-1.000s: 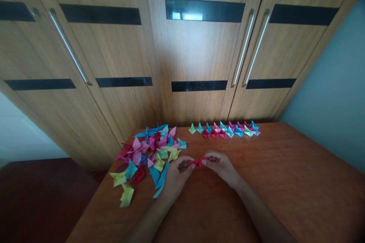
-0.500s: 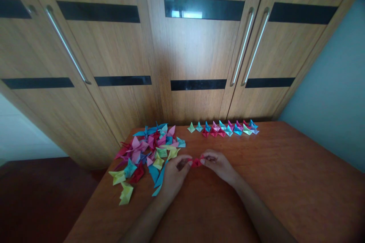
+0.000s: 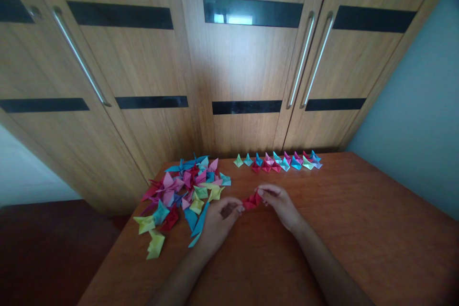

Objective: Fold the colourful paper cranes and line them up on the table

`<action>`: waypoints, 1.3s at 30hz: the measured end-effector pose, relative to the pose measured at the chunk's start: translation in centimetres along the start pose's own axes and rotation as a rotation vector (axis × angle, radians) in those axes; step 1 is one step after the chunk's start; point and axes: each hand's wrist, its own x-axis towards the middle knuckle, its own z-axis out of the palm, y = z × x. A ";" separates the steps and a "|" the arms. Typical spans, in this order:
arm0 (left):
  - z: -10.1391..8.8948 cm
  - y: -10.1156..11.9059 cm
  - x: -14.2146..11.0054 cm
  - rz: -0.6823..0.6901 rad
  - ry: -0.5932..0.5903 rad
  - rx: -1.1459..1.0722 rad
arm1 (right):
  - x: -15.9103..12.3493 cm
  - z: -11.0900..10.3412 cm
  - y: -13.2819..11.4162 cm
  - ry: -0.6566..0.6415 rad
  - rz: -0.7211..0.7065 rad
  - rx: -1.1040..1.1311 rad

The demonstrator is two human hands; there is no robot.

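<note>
Between my two hands is a small red folded-paper boat [image 3: 251, 201], held just above the wooden table. My left hand [image 3: 218, 220] pinches its left end between thumb and fingers. The right end is pinched by my right hand [image 3: 281, 205], a little higher, so the boat tilts. Left of my left hand lies a loose pile of folded-paper pieces [image 3: 174, 184] in pink, red, blue and yellow. Beyond my hands, small paper boats [image 3: 285, 165] stand in two close rows, in green, blue, red, pink and purple.
The brown wooden table [image 3: 351, 229] runs up to a wooden wardrobe [image 3: 247, 67] with long metal handles. A blue-grey wall [image 3: 412, 119] is at the right. At the lower left, beyond the table's edge, is a dark floor [image 3: 53, 248].
The red paper boat has tilted, its right end rising with my right hand, and more of it shows. My left hand stays nearly in place. The whole view has shifted slightly.
</note>
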 end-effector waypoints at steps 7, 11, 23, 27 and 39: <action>0.1 0.1 -0.1 0.037 0.015 0.128 | 0.0 -0.2 0.5 -0.017 0.038 0.097; 0.1 0.5 -0.2 0.061 0.034 0.172 | 0.1 -0.2 0.5 -0.045 0.059 0.097; -0.4 1.3 0.3 0.150 -0.013 0.324 | 0.3 -0.8 0.4 -0.014 0.095 0.081; -1.2 2.1 2.3 0.225 -0.042 0.505 | 0.9 -1.5 1.0 0.115 0.115 -0.021; 1.2 0.5 11.4 0.238 -0.161 1.003 | 1.4 -1.9 3.0 -0.003 -0.145 -0.579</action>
